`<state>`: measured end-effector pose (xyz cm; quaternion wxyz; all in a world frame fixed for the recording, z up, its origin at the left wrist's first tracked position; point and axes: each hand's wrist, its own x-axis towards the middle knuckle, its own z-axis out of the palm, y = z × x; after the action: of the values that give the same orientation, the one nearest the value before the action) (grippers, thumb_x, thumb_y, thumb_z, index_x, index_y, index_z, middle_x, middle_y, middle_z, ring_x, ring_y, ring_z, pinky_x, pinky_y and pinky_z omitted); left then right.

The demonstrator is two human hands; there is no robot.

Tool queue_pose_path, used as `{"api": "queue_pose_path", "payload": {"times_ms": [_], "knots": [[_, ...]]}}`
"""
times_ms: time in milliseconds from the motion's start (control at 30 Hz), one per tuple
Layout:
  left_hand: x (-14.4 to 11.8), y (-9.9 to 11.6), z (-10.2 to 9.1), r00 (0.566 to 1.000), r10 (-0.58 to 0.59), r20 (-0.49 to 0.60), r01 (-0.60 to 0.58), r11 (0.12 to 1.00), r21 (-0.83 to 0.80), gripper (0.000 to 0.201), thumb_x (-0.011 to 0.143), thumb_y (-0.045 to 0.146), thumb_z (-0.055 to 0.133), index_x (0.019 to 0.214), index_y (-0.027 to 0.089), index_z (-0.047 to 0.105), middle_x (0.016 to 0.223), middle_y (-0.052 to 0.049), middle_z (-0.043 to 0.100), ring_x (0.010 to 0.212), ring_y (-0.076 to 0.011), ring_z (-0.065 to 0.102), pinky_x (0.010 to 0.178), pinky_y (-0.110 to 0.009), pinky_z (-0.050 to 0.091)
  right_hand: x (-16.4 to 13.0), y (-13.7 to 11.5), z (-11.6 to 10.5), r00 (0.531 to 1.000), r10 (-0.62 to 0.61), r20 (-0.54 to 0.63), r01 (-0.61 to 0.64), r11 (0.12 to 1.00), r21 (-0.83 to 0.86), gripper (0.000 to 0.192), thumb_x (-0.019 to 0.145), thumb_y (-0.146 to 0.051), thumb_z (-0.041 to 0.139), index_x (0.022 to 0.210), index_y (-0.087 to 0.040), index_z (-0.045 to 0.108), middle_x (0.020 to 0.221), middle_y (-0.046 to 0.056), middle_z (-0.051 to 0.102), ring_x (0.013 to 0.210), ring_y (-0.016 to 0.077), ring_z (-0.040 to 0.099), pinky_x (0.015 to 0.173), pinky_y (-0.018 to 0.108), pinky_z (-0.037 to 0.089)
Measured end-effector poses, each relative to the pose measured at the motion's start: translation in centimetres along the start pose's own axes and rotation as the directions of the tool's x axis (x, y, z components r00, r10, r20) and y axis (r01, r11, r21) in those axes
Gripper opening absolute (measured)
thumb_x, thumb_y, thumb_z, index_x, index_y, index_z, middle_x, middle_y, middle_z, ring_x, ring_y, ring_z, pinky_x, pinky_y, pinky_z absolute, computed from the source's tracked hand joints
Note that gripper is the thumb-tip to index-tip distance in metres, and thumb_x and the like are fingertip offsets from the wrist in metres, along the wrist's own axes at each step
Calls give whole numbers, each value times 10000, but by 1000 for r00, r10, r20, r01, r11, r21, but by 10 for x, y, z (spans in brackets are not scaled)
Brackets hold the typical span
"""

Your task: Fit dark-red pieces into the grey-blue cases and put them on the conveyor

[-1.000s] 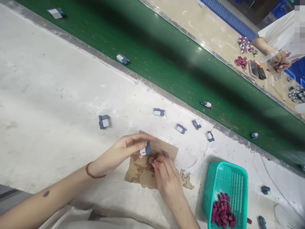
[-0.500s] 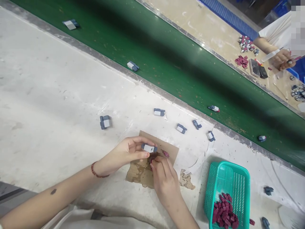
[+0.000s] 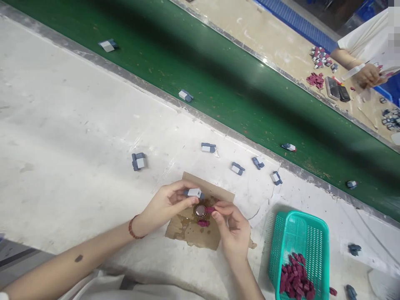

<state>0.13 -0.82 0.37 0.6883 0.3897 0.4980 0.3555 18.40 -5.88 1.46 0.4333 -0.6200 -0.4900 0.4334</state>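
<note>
On the far left of the green conveyor belt, a blue-and-white piece lay further right than half a second before, as did the second belt piece; both had travelled with the belt. On the white table, a loose blue-and-white block rested well apart from the hands, unchanged in place.

The left hand, wearing a red bead bracelet at the wrist, pinched a small blue-and-white part between thumb and fingertips, holding it just above the cardboard sheet. The part sat level, much as in the preceding frame.

On the cardboard lay a round dark cap of glue, now uncovered, with a red piece just below it. The right hand had lifted off the cap and drawn back to the right; its thumb and forefinger were pressed together on a small red chip, held just beside the cap and below the blue-and-white part.

Four more blue-and-white parts lay in a row beyond the cardboard, near the belt edge, unmoved. Right of the hands stood a teal mesh basket holding a heap of red chips. At far right, across the belt, another person's hand worked at a separate bench.
</note>
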Motion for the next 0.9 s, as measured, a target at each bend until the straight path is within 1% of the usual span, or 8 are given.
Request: {"api": "queue_pose_path", "payload": {"times_ms": [67, 133, 200, 300, 467, 633, 800, 900], "knots": [[-2, -2, 2, 999, -17, 39, 17, 1000, -12, 270, 716, 323, 779, 897, 152, 675, 800, -56, 751, 721, -177, 718, 662, -222, 588, 1, -3, 0, 996, 72, -44, -64, 985, 160, 77, 814, -253, 710, 756, -206, 691, 833, 54, 739, 809, 196, 706, 702, 303, 567], [-5, -2, 6, 996, -26, 91, 29, 999, -36, 218, 716, 290, 772, 854, 154, 673, 773, -50, 754, 710, -174, 723, 665, -217, 590, 3, -6, 1, 992, 110, -68, -88, 958, 274, 76, 793, -261, 735, 750, -205, 705, 812, 47, 738, 765, 186, 706, 659, 286, 568], [-7, -2, 9, 990, -45, 131, 52, 997, -53, 177, 712, 258, 766, 820, 157, 668, 751, -39, 752, 687, -161, 720, 654, -201, 585, 4, -9, 3, 989, 122, -87, -87, 940, 330, 75, 779, -266, 754, 751, -207, 717, 804, 41, 737, 733, 174, 702, 641, 275, 568], [-9, 0, 14, 985, -72, 159, 83, 994, -68, 163, 701, 231, 762, 810, 157, 666, 747, -28, 749, 667, -143, 713, 634, -181, 573, 5, -12, 6, 988, 113, -104, -70, 933, 353, 86, 771, -271, 765, 737, -209, 716, 801, 38, 737, 733, 170, 702, 648, 274, 572], [-11, 2, 15, 977, -95, 192, 108, 993, -57, 168, 723, 244, 743, 837, 149, 666, 745, -35, 745, 681, -159, 714, 638, -206, 575, 3, -9, 7, 995, 71, -69, -50, 960, 274, 102, 802, -279, 731, 751, -196, 698, 811, 59, 742, 786, 189, 712, 678, 297, 585], [-11, 3, 14, 974, -98, 205, 96, 995, 21, 170, 745, 286, 729, 835, 149, 689, 773, -59, 752, 700, -191, 713, 638, -241, 577, -1, -3, 6, 999, -32, -33, 36, 991, 131, 63, 842, -245, 686, 802, -200, 702, 849, 75, 745, 834, 206, 713, 741, 345, 584], [-10, 1, 13, 978, -72, 195, 42, 987, 154, 213, 780, 333, 685, 879, 148, 721, 799, -69, 759, 676, -194, 698, 583, -230, 554, -1, -7, 1, 992, -124, 7, 124, 992, -5, 73, 858, -187, 657, 809, -214, 704, 876, 62, 749, 840, 196, 713, 772, 337, 582], [-9, 5, 10, 979, 3, 204, -62, 957, 283, 193, 790, 323, 675, 869, 157, 737, 811, -71, 762, 678, -192, 687, 576, -219, 539, 3, -13, -7, 988, -136, 79, 142, 987, -76, 69, 852, -180, 665, 833, -221, 717, 867, 52, 749, 821, 190, 713, 755, 314, 586]]}}
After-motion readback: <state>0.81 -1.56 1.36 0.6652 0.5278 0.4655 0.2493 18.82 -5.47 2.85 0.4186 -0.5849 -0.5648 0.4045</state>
